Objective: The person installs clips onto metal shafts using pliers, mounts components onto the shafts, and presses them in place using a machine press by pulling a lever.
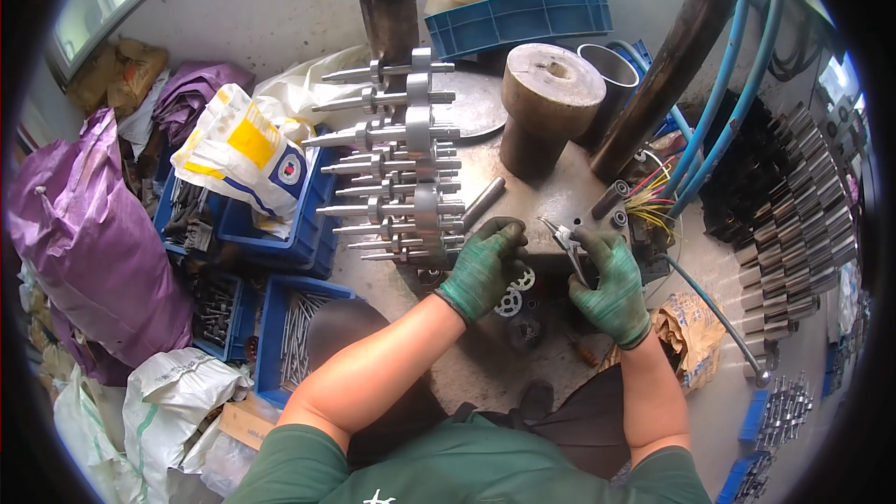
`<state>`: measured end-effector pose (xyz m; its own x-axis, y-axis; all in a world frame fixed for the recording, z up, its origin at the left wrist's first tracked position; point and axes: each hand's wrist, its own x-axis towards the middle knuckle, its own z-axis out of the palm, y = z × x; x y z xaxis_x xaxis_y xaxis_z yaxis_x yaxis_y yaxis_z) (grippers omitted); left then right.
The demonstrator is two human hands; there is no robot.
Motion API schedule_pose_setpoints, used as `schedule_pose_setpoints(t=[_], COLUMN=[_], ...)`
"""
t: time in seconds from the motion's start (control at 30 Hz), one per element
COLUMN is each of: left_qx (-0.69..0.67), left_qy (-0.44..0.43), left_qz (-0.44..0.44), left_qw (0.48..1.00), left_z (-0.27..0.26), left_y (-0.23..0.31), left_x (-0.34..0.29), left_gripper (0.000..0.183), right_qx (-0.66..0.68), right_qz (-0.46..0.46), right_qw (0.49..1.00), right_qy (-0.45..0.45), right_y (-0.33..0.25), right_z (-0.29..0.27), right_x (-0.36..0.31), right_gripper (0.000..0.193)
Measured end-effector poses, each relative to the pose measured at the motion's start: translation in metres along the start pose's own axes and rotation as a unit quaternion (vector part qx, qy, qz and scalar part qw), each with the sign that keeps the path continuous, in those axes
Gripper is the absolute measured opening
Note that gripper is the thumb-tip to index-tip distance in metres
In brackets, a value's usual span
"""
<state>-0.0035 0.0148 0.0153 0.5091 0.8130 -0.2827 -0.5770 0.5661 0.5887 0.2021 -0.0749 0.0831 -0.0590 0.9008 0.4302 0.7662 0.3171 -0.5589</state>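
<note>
My right hand (pixel 611 289), in a green work glove, is closed around a pair of slim-nosed pliers (pixel 564 239). Their thin tips point up and to the left over the front of the metal workbench (pixel 551 208). My left hand (pixel 487 268), gloved the same way, is curled shut just left of the pliers; whatever its fingers pinch is hidden. Beside it stand several rows of stepped steel shafts (pixel 425 210). A short metal rod (pixel 483 202) lies on the bench behind the left hand. Below the hands are round metal parts with cut-outs (pixel 510 302).
A thick steel post (pixel 551 103) and pillars rise behind. Blue crates (pixel 297 327) of metal pieces, purple sacks (pixel 103 233) and white bags stand at left. Blue hoses (pixel 733 121), coloured wires (pixel 651 191) and stacked cylinders (pixel 793 243) are at right, with crumpled brown paper (pixel 689 336) below.
</note>
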Motion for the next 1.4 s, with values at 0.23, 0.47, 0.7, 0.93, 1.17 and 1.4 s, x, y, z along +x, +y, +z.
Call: schedule_pose_setpoints(t=[0.23, 0.47, 0.7, 0.93, 1.17, 1.4], left_qx=[-0.02, 0.032, 0.015, 0.039, 0.035, 0.002], left_qy=[0.026, 0.018, 0.062, 0.051, 0.046, 0.012], left_qz=[-0.029, 0.006, -0.01, -0.019, 0.003, 0.026], left_qw=[0.999, 0.999, 0.998, 0.998, 0.998, 1.0], left_z=[0.001, -0.003, -0.002, 0.003, -0.007, -0.006], left_y=[0.001, -0.002, -0.004, 0.0, -0.002, -0.015], left_x=[-0.002, 0.001, 0.0, -0.005, -0.001, 0.002], left_gripper=[0.015, 0.011, 0.009, 0.008, 0.014, 0.03], right_qx=[-0.057, -0.076, -0.084, -0.084, -0.115, 0.208], right_qz=[-0.039, -0.058, -0.075, -0.061, -0.049, 0.133], right_qw=[0.997, 0.995, 0.992, 0.992, 0.989, 0.965], right_qy=[-0.023, -0.035, -0.06, -0.069, -0.084, -0.092], right_y=[0.001, 0.005, 0.008, 0.007, 0.007, 0.003], right_z=[-0.003, -0.005, -0.004, -0.002, 0.003, 0.015], right_x=[-0.002, -0.005, -0.004, -0.004, -0.003, 0.033], right_gripper=[0.067, 0.065, 0.064, 0.06, 0.062, 0.061])
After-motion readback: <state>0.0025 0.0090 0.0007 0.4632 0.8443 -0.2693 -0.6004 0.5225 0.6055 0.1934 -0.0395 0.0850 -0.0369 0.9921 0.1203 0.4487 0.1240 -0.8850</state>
